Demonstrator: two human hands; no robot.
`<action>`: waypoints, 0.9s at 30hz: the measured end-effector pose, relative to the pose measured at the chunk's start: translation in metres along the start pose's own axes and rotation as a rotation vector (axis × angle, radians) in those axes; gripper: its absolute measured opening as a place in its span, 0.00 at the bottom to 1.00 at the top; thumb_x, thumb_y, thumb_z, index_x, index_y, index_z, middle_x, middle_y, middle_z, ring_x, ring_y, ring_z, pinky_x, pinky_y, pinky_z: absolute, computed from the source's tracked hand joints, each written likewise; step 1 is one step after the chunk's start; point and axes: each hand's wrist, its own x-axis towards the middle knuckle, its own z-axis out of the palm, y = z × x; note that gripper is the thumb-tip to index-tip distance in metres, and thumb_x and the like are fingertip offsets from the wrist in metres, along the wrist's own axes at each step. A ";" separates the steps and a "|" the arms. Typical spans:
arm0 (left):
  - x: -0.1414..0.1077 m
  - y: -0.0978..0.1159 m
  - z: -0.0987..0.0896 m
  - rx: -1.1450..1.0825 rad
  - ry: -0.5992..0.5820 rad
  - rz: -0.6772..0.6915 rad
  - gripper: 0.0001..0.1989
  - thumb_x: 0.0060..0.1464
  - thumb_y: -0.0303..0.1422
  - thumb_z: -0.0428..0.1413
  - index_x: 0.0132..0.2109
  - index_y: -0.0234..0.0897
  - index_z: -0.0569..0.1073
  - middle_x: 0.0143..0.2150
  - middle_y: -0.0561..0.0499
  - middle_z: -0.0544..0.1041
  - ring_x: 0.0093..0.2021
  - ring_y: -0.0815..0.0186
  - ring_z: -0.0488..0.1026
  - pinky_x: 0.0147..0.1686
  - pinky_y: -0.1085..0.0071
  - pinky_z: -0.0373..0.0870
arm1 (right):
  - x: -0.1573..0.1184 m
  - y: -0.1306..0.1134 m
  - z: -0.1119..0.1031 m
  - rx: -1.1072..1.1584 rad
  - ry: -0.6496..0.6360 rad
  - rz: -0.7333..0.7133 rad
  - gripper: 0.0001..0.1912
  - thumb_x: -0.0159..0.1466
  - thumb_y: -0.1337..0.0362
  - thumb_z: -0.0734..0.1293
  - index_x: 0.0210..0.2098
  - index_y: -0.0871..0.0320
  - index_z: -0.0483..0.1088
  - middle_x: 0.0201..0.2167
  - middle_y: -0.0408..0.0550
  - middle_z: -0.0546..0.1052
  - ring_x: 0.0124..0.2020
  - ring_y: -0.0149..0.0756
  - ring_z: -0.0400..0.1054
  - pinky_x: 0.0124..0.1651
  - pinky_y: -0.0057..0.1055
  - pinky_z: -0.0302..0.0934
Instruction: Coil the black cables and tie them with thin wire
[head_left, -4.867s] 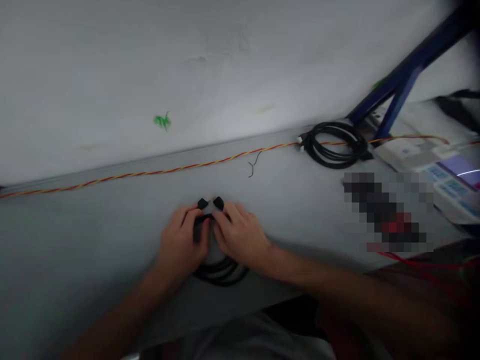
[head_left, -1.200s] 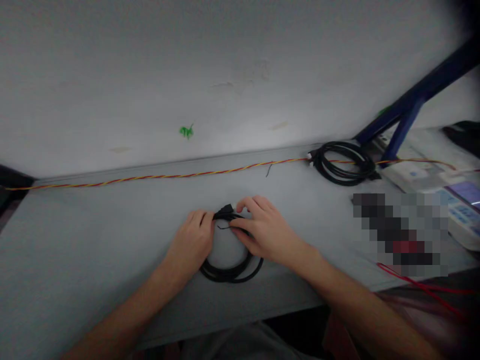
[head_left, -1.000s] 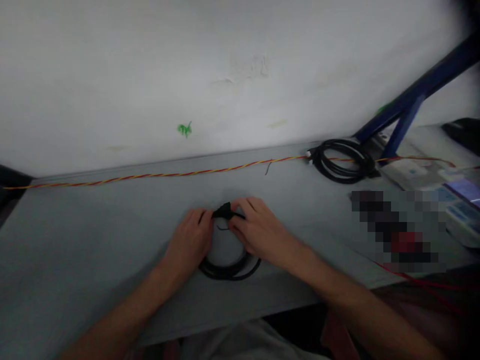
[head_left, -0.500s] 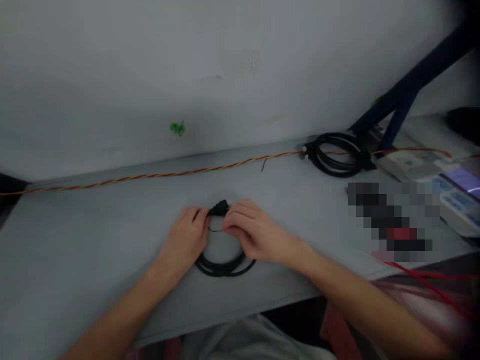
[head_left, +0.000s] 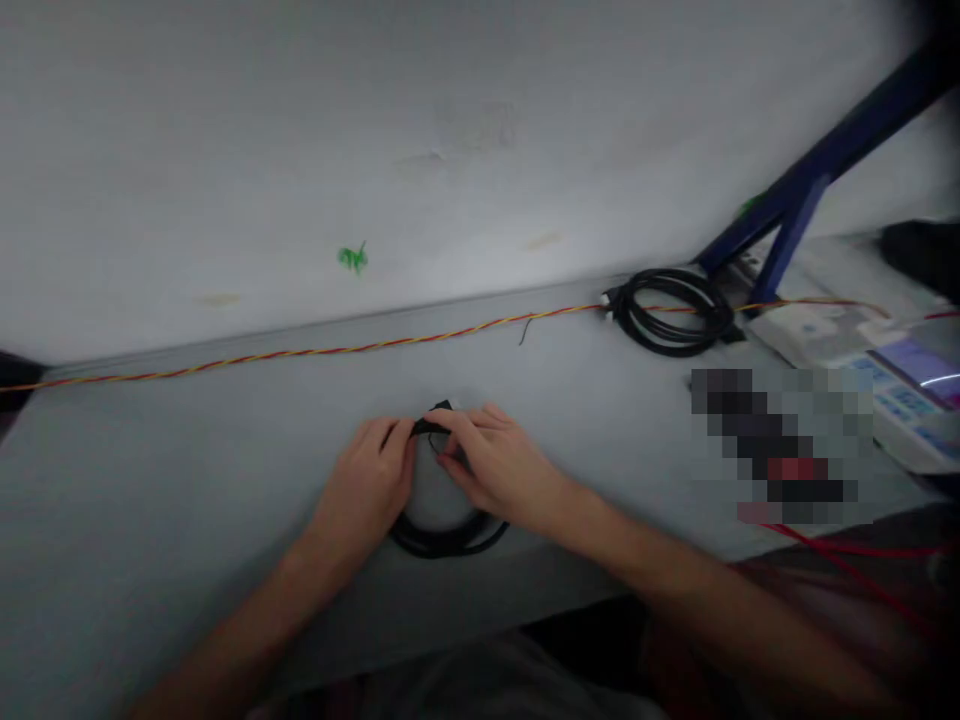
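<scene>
A coil of black cable (head_left: 448, 541) lies on the grey bench top (head_left: 187, 480) in front of me. My left hand (head_left: 365, 488) grips the coil's upper left side. My right hand (head_left: 484, 465) pinches the top of the loop, next to a small black plug end (head_left: 437, 415). The fingers of both hands nearly meet there and hide most of the plug. A thin dark wire strand shows inside the loop, under my right fingers.
Along the wall runs a twisted red and yellow wire (head_left: 337, 349). A second black cable coil (head_left: 671, 312) lies at the back right, near a blue metal strut (head_left: 780, 230) and a keypad device with a screen (head_left: 892, 360). A pixelated object (head_left: 780, 445) and a red wire (head_left: 847, 550) are at the right.
My right fingers have closed further over the top of the coil and now cover more of the plug. The view has shifted slightly.
</scene>
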 end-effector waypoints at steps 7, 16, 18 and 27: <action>-0.001 -0.004 0.005 -0.059 0.052 0.038 0.13 0.69 0.29 0.52 0.56 0.34 0.76 0.44 0.42 0.80 0.43 0.57 0.78 0.46 0.60 0.80 | 0.008 -0.004 0.010 -0.217 0.018 0.035 0.23 0.73 0.71 0.63 0.67 0.61 0.64 0.42 0.56 0.81 0.44 0.48 0.72 0.49 0.43 0.65; 0.001 -0.011 0.011 -0.166 0.139 0.059 0.12 0.67 0.28 0.56 0.54 0.38 0.80 0.44 0.45 0.83 0.42 0.61 0.80 0.45 0.64 0.80 | 0.009 0.001 0.012 -0.170 0.038 0.084 0.27 0.73 0.71 0.62 0.70 0.61 0.61 0.39 0.52 0.81 0.44 0.47 0.72 0.50 0.42 0.67; 0.001 -0.011 0.011 -0.172 0.145 0.060 0.12 0.67 0.28 0.57 0.53 0.37 0.80 0.44 0.45 0.83 0.41 0.61 0.80 0.44 0.65 0.80 | 0.010 0.001 0.013 -0.155 0.045 0.090 0.27 0.73 0.71 0.62 0.70 0.60 0.60 0.39 0.52 0.81 0.44 0.46 0.72 0.50 0.42 0.67; 0.006 -0.010 0.013 -0.226 0.065 0.030 0.10 0.67 0.29 0.56 0.48 0.36 0.82 0.42 0.45 0.80 0.41 0.61 0.79 0.43 0.64 0.79 | 0.011 0.006 0.002 -0.038 -0.036 0.078 0.30 0.71 0.70 0.66 0.71 0.62 0.58 0.42 0.53 0.82 0.47 0.46 0.73 0.54 0.42 0.66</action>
